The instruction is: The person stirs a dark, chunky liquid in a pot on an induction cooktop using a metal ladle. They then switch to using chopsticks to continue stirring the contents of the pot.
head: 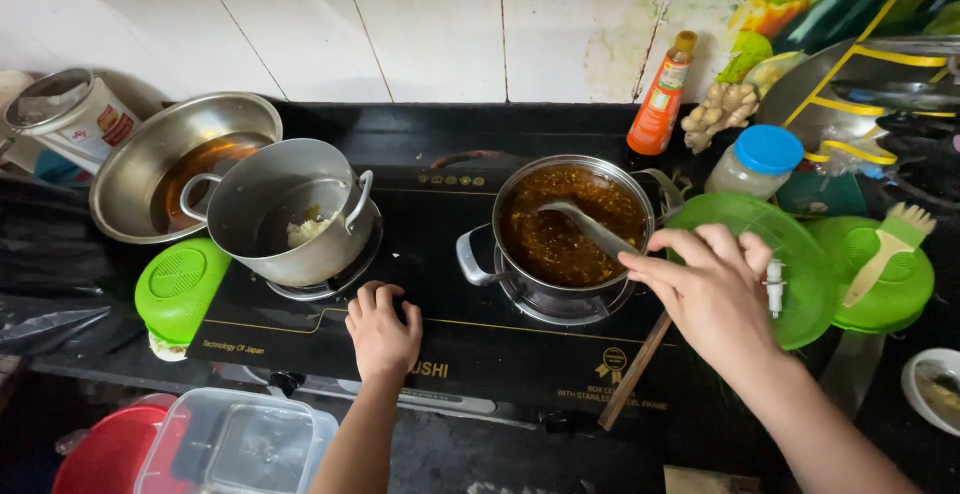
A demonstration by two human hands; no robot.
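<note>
Nearest to the camera, at the near left edge, stands a clear plastic box (238,442) beside a red lid (112,449); both are cut off by the frame. A little farther, the left hand (383,332) rests on the black glass stove (440,349) with its fingers curled under and nothing in it. The right hand (712,289) is closed around the handle of a metal ladle (585,226), whose bowl sits in the brown sauce of the right pot (570,229) on the right burner. I judge that the stirring of the sauce is the step in hand; the next move calls for a slow turn of the wrist, so that nothing splashes over the rim. On the left burner the tilted pot (290,209) holds a small pale lump which I cannot identify. Whether any burner is lit is hidden under the pots. Farther left, a steel bowl (175,169) holds amber liquid.
</note>
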